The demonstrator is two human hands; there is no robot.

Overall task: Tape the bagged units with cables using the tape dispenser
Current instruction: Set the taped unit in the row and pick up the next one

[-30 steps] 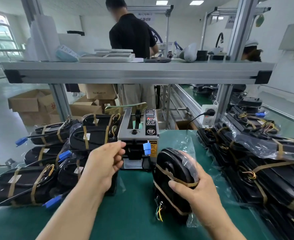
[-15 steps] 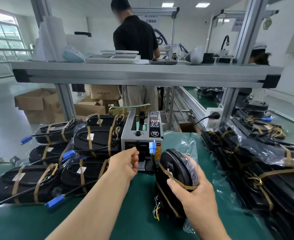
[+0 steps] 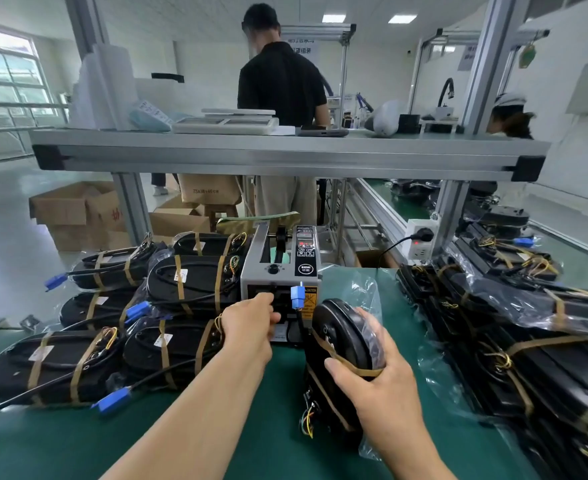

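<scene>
**Position check before applying tape**

1. Left hand [image 3: 251,323]: your fingers are drawn together at the outlet slot of the tape dispenser [image 3: 280,268], directly ahead of your knuckles. Whether a strip is already between them cannot be told; the slot is hidden behind the fingertips.
2. Right hand [image 3: 379,386]: your fingers wrap over the bagged unit [image 3: 341,341], and your thumb presses a brown tape band [image 3: 346,364] that crosses it.
3. Key relation: the unit stands on edge just to the right of your left fingers and is not touching them. Its long axis appears to run from your right wrist away toward the dispenser, with the rounded far end raised.
4. The cable's blue connector [image 3: 297,293] stands between your left fingertips and the unit.
5. The left hand is the one nearer the tape. A strip would probably travel rightward and slightly toward you, then lie across the unit's long axis. Keep it clear of the connector.
</scene>
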